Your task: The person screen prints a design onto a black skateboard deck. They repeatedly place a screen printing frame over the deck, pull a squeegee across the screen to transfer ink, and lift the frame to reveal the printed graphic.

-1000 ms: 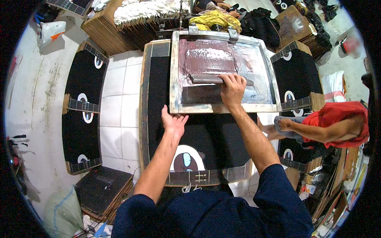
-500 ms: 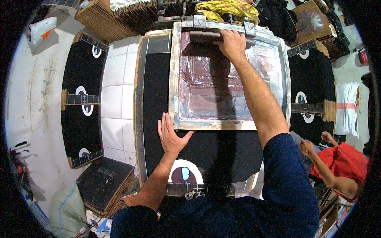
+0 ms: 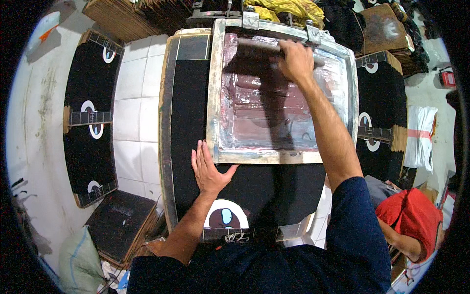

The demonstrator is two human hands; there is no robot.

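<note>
A wooden-edged printing screen [image 3: 213, 105] lies over black fabric [image 3: 188, 98] on a long board. Its mesh is smeared with wet brownish-maroon and whitish ink. Near the screen's far edge, my right hand [image 3: 296, 62] is closed round the handle of a squeegee [image 3: 257, 47], which stretches across the mesh. My left hand [image 3: 210, 171] rests with fingers spread at the near left corner of the frame, thumb along its front edge, holding nothing. Closer to me, a round white, brown and light-blue print [image 3: 226, 214] shows on the fabric.
Metal clamps [image 3: 250, 20] grip the screen's far edge, with yellow cloth [image 3: 313, 11] behind. Boards with black printed fabric [image 3: 90, 73] stand on both sides. A co-worker in a red top [image 3: 409, 218] is at the lower right. Stacked dark boards [image 3: 117, 220] lie at the lower left.
My right hand and the squeegee have shifted slightly toward me and right on the mesh. My left hand keeps its place at the corner. The co-worker has moved lower; the view has turned slightly.
</note>
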